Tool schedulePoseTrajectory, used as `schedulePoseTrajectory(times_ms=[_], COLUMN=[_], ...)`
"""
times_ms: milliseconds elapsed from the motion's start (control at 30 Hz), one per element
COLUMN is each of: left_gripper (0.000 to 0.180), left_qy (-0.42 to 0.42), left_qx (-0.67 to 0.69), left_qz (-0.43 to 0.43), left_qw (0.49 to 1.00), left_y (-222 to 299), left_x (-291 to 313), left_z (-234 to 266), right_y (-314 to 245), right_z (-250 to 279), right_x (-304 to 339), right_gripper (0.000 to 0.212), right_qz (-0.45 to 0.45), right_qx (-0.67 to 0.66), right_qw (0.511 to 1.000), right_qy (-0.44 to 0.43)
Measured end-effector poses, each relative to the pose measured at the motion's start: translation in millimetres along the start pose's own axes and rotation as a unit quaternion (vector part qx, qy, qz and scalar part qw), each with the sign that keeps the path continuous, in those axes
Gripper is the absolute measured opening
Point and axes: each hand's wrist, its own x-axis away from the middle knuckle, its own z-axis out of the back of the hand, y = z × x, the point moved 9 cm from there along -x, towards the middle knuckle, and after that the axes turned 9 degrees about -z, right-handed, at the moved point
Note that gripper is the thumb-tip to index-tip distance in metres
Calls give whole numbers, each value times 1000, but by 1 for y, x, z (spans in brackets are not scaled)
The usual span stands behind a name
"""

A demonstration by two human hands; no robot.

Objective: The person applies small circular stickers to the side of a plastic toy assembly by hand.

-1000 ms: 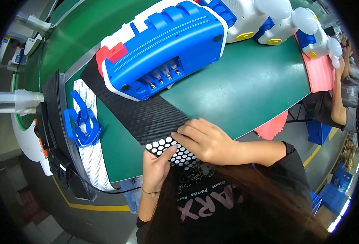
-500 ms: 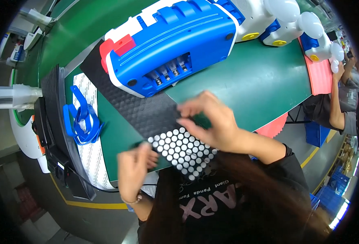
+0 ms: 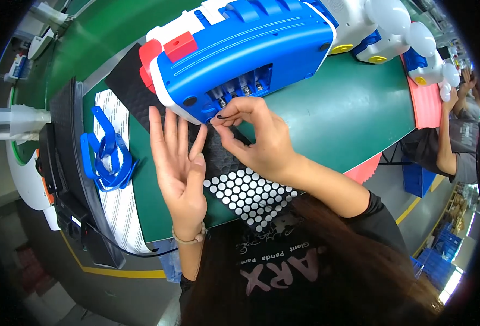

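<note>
A large blue and white plastic device with a red part lies tipped on the bench, its uncovered battery compartment facing me. My left hand is held flat beside the device's lower left corner, palm up and fingers stretched. Just below the compartment, the fingers of my right hand are pinched together. A small dark bit shows at those fingertips, too small to name. Under my hands lies a black textured mat. A sheet of white round dots rests at the bench's near edge.
Blue plastic hoops lie at the left on a printed white strip. More white and blue devices with clear domes stand at the back right, by pink foam sheets. Another person sits at the far right.
My right hand has moved up and left from the dotted sheet to the device's lower edge. My left hand has risen from the sheet's left side and spread out flat.
</note>
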Motion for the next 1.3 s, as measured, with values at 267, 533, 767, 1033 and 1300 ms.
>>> schedulePoseTrajectory(times_ms=[267, 533, 767, 1033, 1300], left_gripper=[78, 74, 100, 102, 99], left_qy=[-46, -31, -36, -108, -69], left_qx=[-103, -173, -518, -498, -530], left_qz=[-11, -5, -131, -158, -188], left_qw=[994, 984, 845, 846, 824], left_y=[1, -1, 22, 20, 17], left_x=[4, 3, -13, -44, -44], left_z=[-3, -1, -7, -26, -32], right_y=[2, 9, -6, 42, 39], right_z=[-5, 22, 108, 130, 124], right_x=[-3, -11, -19, -24, -20], right_gripper=[31, 42, 16, 19, 18], right_qz=[-34, -113, 7, -48, -11], right_qx=[66, 231, 199, 88, 97], right_qw=[997, 966, 976, 995, 993], right_qy=[-10, 23, 90, 23, 65])
